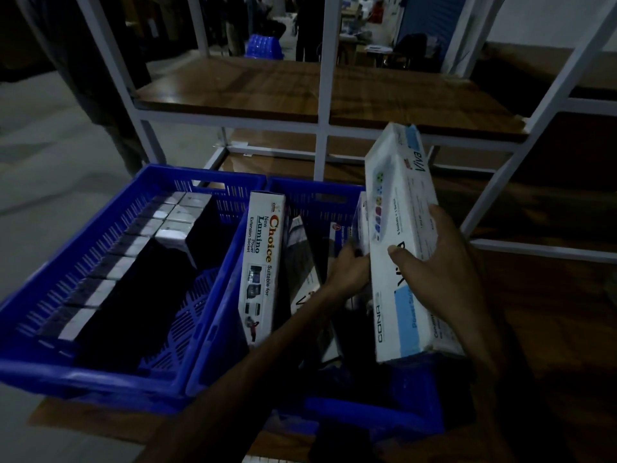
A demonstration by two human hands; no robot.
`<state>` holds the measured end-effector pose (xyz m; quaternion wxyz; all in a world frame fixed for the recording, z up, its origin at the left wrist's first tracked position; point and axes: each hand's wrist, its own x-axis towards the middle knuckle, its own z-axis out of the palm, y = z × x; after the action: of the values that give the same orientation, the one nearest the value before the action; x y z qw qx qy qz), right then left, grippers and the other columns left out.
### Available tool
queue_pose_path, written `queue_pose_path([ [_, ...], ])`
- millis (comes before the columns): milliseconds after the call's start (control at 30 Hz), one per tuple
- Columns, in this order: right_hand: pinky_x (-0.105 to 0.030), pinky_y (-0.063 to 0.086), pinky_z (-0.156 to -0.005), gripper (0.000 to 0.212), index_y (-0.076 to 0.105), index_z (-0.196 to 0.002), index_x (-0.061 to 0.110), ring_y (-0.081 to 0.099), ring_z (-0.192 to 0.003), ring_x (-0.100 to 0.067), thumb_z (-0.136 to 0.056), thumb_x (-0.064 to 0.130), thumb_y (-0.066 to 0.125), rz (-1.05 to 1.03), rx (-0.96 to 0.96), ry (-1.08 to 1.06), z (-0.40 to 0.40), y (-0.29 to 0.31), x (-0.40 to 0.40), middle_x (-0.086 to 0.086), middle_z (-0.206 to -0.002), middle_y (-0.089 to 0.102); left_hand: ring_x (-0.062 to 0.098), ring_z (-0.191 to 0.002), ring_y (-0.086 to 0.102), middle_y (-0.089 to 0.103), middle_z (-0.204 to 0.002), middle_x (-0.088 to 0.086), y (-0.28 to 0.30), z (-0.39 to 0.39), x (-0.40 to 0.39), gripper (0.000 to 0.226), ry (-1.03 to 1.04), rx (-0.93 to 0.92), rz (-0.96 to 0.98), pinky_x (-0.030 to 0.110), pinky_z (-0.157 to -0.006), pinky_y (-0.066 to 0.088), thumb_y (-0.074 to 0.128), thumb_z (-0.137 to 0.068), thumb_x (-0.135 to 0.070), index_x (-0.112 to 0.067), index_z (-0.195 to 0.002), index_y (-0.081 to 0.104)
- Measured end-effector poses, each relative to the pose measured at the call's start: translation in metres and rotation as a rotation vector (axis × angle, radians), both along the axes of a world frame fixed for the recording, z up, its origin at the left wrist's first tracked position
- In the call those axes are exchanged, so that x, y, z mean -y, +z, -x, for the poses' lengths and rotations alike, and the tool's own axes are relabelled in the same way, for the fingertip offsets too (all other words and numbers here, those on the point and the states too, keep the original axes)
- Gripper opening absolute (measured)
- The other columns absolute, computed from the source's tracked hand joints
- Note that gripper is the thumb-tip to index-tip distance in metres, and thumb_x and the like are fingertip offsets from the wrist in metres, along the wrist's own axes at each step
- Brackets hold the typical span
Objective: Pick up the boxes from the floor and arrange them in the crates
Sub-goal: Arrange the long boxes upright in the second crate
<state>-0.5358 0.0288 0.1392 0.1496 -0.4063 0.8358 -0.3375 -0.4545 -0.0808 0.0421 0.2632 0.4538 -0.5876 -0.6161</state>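
Two blue crates stand side by side. The left crate [100, 242] holds a row of several small boxes [140, 242] along its left wall. The right crate [314, 195] holds long boxes on edge, among them a white Choice box [263, 262]. My right hand [444, 248] grips a long white Viva box [400, 228], tilted up over the right crate's right side. My left hand [347, 272] reaches into the right crate and touches another white box [360, 222] standing there; whether it grips that box is unclear.
A white metal rack [322, 128] with brown wooden shelves [233, 91] stands behind the crates. Grey floor [50, 168] lies to the left. A person's dark trouser legs [100, 78] stand at the far left. Another blue crate [263, 46] sits far back.
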Motion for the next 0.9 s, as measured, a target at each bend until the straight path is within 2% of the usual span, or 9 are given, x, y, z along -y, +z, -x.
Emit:
queue_pose_path([
  [100,-0.044,0.048,-0.101,0.087,0.020,-0.161,0.036,0.053,-0.130,-0.031,-0.091,0.042,0.072,-0.064,-0.031,0.046,0.004,0.004,0.012,-0.006,-0.151,0.049,0.008,-0.084,0.065,0.073,-0.109,0.001,-0.007,-0.005,0.003,0.029,-0.017,0.109,0.054,0.019,-0.067,0.052,0.061,-0.101,-0.019,-0.010,-0.128,0.065],
  [133,-0.042,0.047,-0.098,0.087,0.021,-0.161,0.034,0.053,-0.129,-0.031,-0.091,0.041,0.072,-0.083,-0.031,0.058,0.005,0.004,0.015,-0.006,-0.151,0.049,0.012,-0.085,0.067,0.073,-0.105,0.001,-0.004,-0.008,0.001,0.027,-0.017,0.126,0.064,0.021,-0.067,0.053,0.061,-0.099,-0.016,-0.008,-0.125,0.067],
  [233,-0.040,0.043,-0.099,0.085,0.023,-0.160,0.032,0.050,-0.132,-0.031,-0.091,0.038,0.072,-0.123,-0.015,0.083,0.006,0.001,0.020,-0.006,-0.151,0.049,0.019,-0.096,0.072,0.074,-0.110,0.004,0.006,-0.020,-0.001,0.032,0.005,0.107,0.185,0.037,-0.080,0.061,0.059,-0.092,-0.013,-0.010,-0.123,0.068],
  [333,-0.044,0.044,-0.102,0.086,0.023,-0.160,0.033,0.050,-0.133,-0.033,-0.090,0.040,0.072,-0.146,-0.053,0.077,0.009,-0.004,0.021,-0.007,-0.151,0.049,-0.006,-0.093,0.067,0.070,-0.109,-0.010,0.023,-0.044,-0.014,0.029,0.085,0.089,0.461,0.021,-0.082,0.060,0.063,-0.100,-0.011,-0.016,-0.128,0.066],
  [400,-0.042,0.046,-0.099,0.085,0.023,-0.159,0.033,0.052,-0.131,-0.033,-0.090,0.040,0.072,-0.136,-0.056,0.078,0.012,-0.007,0.023,-0.007,-0.148,0.051,0.004,-0.117,0.060,0.067,-0.128,-0.005,0.030,-0.067,-0.020,0.039,0.218,0.225,0.743,0.029,-0.102,0.054,0.068,-0.096,-0.017,-0.019,-0.135,0.063],
  [467,-0.038,0.045,-0.093,0.084,0.024,-0.159,0.032,0.054,-0.128,-0.032,-0.091,0.039,0.072,-0.135,-0.057,0.089,0.014,-0.009,0.024,-0.007,-0.145,0.054,0.020,-0.135,0.047,0.059,-0.142,0.002,0.031,-0.091,-0.023,0.052,0.397,0.377,0.876,0.040,-0.110,0.045,0.071,-0.089,-0.025,-0.021,-0.140,0.060],
  [600,-0.040,0.048,-0.098,0.085,0.024,-0.160,0.030,0.055,-0.126,-0.033,-0.091,0.039,0.071,-0.134,-0.073,0.097,0.014,-0.012,0.025,-0.008,-0.145,0.054,0.031,-0.136,0.042,0.043,-0.150,0.012,0.017,-0.128,-0.020,0.074,0.584,0.512,0.711,0.050,-0.103,0.051,0.064,-0.086,-0.047,-0.024,-0.153,0.042],
  [700,-0.048,0.049,-0.104,0.091,0.019,-0.162,0.030,0.054,-0.128,-0.035,-0.088,0.045,0.070,-0.155,-0.075,0.108,0.012,-0.012,0.027,-0.008,-0.147,0.053,0.031,-0.130,0.048,0.041,-0.146,0.011,0.003,-0.138,-0.019,0.074,0.596,0.558,0.692,0.048,-0.091,0.059,0.065,-0.091,-0.045,-0.026,-0.155,0.034],
  [900,-0.053,0.052,-0.101,0.101,0.016,-0.158,0.038,0.055,-0.125,-0.038,-0.069,0.061,0.056,-0.183,-0.103,0.104,0.007,-0.009,0.031,-0.010,-0.144,0.053,0.029,-0.120,0.053,0.044,-0.141,0.013,-0.003,-0.135,-0.032,0.069,0.632,0.562,0.699,0.047,-0.079,0.060,0.070,-0.089,-0.040,-0.023,-0.149,0.039],
])
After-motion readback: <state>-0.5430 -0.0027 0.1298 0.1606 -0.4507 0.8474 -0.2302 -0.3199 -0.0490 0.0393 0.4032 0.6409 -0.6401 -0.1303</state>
